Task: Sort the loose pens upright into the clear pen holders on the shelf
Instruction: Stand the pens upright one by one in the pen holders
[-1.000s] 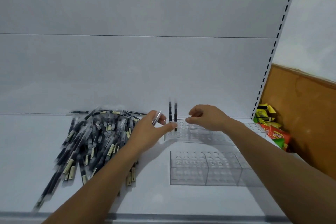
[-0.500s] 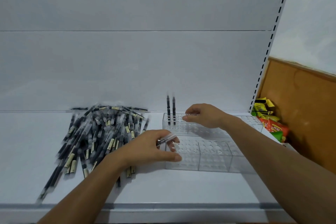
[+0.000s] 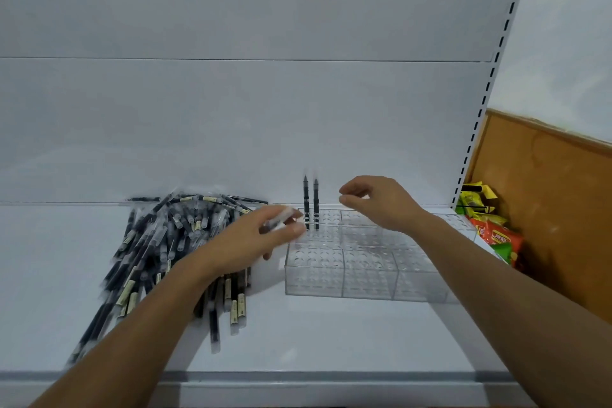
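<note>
Two pens (image 3: 306, 199) stand upright in the left end of the rear clear holder (image 3: 351, 217), near the shelf's (image 3: 314, 334) back edge. Left hand (image 3: 251, 242) pinches a blurred pen (image 3: 278, 221) just beside them. Right hand (image 3: 381, 202) hovers above that holder, fingers loosely curled, empty. Loose pens (image 3: 159, 248) lie piled at left.

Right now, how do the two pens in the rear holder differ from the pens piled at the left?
The two standing pens are upright in the rear holder; the piled pens lie flat and crossed on the shelf. The standing pens number two; the piled pens, many. Pale labels show on piled pens, none visibly on the standing pens. Both are slim and dark.
</note>
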The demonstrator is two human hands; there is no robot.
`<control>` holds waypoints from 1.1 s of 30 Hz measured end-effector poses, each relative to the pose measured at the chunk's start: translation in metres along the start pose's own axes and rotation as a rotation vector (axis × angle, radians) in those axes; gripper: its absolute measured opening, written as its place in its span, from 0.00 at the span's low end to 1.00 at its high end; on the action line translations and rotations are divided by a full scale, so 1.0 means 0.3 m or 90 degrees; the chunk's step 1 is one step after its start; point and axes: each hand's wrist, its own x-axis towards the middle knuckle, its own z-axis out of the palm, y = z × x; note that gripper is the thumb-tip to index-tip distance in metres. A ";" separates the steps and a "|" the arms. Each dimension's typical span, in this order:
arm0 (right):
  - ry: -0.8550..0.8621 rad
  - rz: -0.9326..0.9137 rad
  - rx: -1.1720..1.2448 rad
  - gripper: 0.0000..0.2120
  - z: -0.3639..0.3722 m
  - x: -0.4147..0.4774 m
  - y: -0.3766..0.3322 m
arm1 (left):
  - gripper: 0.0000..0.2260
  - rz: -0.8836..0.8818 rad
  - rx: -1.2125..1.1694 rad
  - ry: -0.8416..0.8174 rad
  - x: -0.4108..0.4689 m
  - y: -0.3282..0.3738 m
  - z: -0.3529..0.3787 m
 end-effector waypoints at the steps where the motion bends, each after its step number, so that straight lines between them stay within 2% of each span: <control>1: 0.025 -0.012 0.024 0.09 -0.008 -0.007 -0.020 | 0.15 0.008 -0.010 0.045 0.009 0.008 -0.003; 4: 0.013 -0.032 0.167 0.06 -0.025 -0.033 -0.105 | 0.08 0.025 -0.008 0.126 0.052 0.039 0.008; 6: -0.050 -0.029 0.248 0.08 -0.025 -0.047 -0.164 | 0.07 0.033 0.022 0.134 0.082 0.069 0.029; 8: -0.065 -0.016 0.287 0.10 -0.014 -0.047 -0.199 | 0.07 0.039 0.047 0.131 0.109 0.094 0.050; 13: -0.007 0.056 0.417 0.09 0.001 -0.038 -0.210 | 0.09 0.044 0.052 0.136 0.141 0.134 0.085; 15: 0.029 0.077 0.481 0.09 -0.015 -0.030 -0.206 | 0.12 0.046 0.032 0.186 0.142 0.120 0.085; 17: 0.122 0.099 0.523 0.09 -0.057 -0.009 -0.196 | 0.17 0.039 0.001 0.275 0.146 0.075 0.071; 19: 0.220 0.101 0.492 0.09 -0.106 0.014 -0.177 | 0.23 -0.001 -0.008 0.290 0.153 0.014 0.056; 22: 0.277 0.074 0.380 0.08 -0.136 0.038 -0.147 | 0.29 -0.090 -0.034 0.166 0.171 -0.054 0.067; 24: 0.261 0.054 0.307 0.08 -0.120 0.048 -0.136 | 0.29 -0.113 -0.086 0.128 0.195 -0.068 0.091; 27: 0.238 0.035 0.220 0.08 -0.083 0.060 -0.124 | 0.28 -0.129 -0.122 0.128 0.238 -0.064 0.119; 30: 0.215 0.018 0.158 0.08 -0.065 0.074 -0.119 | 0.20 -0.140 -0.098 0.158 0.271 -0.058 0.128; 33: 0.130 0.013 0.080 0.08 -0.045 0.087 -0.122 | 0.13 -0.131 -0.067 0.182 0.280 -0.058 0.131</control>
